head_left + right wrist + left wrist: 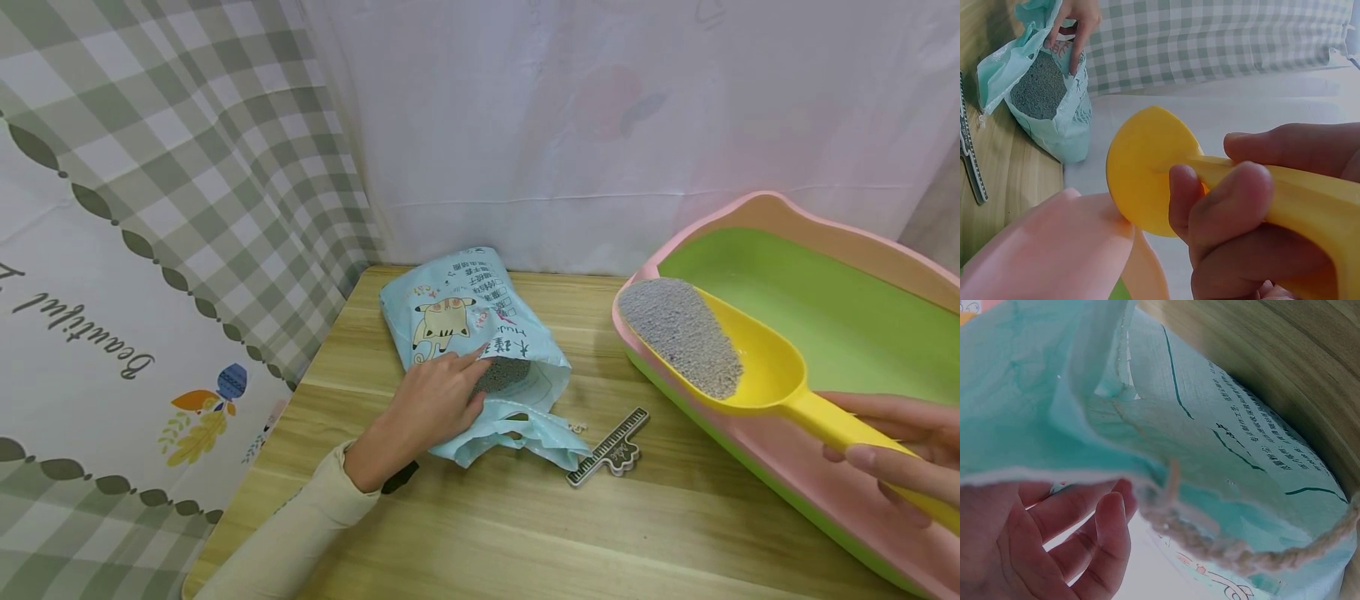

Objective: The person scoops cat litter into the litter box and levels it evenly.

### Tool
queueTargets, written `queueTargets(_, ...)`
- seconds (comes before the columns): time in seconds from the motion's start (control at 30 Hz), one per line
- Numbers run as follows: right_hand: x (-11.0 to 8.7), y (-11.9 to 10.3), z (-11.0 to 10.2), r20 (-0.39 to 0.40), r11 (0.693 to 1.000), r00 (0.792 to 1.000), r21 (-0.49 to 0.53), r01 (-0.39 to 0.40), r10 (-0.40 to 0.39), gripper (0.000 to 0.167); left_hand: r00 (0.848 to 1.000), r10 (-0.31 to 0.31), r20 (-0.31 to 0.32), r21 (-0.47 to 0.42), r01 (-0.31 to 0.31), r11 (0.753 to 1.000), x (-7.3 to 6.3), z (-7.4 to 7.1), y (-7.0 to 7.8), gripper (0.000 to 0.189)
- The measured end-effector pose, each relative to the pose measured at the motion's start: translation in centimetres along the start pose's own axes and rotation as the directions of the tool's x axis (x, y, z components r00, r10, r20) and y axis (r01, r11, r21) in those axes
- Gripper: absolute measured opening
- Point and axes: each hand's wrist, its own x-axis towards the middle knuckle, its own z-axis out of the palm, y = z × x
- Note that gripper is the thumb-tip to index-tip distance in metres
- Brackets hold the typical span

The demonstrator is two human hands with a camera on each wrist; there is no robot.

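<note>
A light-blue cat litter bag [405, 300] lies on the table with its mouth open and grey litter [504, 375] showing inside. My left hand [442, 396] grips the bag at the edge of its mouth; in the left wrist view, the curled fingers [1113, 531] are right at the rim. My right hand [915, 450] holds a yellow scoop [765, 362] by its handle, fingers and thumb wrapped round it in the right wrist view. Heaped grey litter [678, 337] fills the front of the scoop. The scoop overlaps the near rim of a pink and green litter box [802, 467].
A ruler-like clip [618, 446] lies on the wooden table [495, 533] between bag and box. A twisted cord [1260, 557] hangs at the bag's mouth. Behind stands a white curtain [525, 142], with checked cloth [247, 108] at the left.
</note>
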Motion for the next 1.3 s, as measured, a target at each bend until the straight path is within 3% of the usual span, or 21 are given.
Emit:
queueTargets(0.27, 0.5, 0.3, -0.7, 0.018, 0.997, 0.997, 0.043, 0.071, -0.072, 0.091, 1.0, 0.004, -0.004, 0.003, -0.004, 1.0, 0.0, 0.0, 0.0, 0.042)
queueTargets(0.4, 0.6, 0.3, -0.9, -0.013, 0.996, 0.996, 0.025, 0.084, -0.084, 0.094, 1.0, 0.01, -0.014, 0.002, -0.01, 1.0, 0.0, 0.1, 0.0, 0.042)
queueTargets(0.73, 0.7, 0.5, -1.7, -0.073, 0.999, 0.997, 0.037, -0.018, 0.02, 0.098, 0.999, 0.024, -0.039, 0.029, -0.023, 0.999, -0.1, 0.2, 0.0, 0.044)
queueTargets(1.03, 1.4, 1.6, -2.9, -0.027, 0.991, 0.999, 0.131, -0.023, 0.027, 0.102, 0.999, 0.024, -0.04, 0.029, -0.023, 0.999, -0.1, 0.2, -0.1, 0.044)
queueTargets(1.23, 1.9, 2.1, -3.4, -0.019, 0.975, 0.999, 0.218, -0.031, 0.036, 0.098, 0.999, 0.025, -0.043, 0.025, -0.024, 0.999, -0.1, 0.3, -0.1, 0.044)
queueTargets(1.3, 1.9, 2.6, -3.7, -0.022, 0.977, 0.998, 0.205, -0.049, 0.055, 0.093, 0.999, 0.026, -0.044, 0.025, -0.025, 0.999, -0.1, 0.3, -0.2, 0.044)
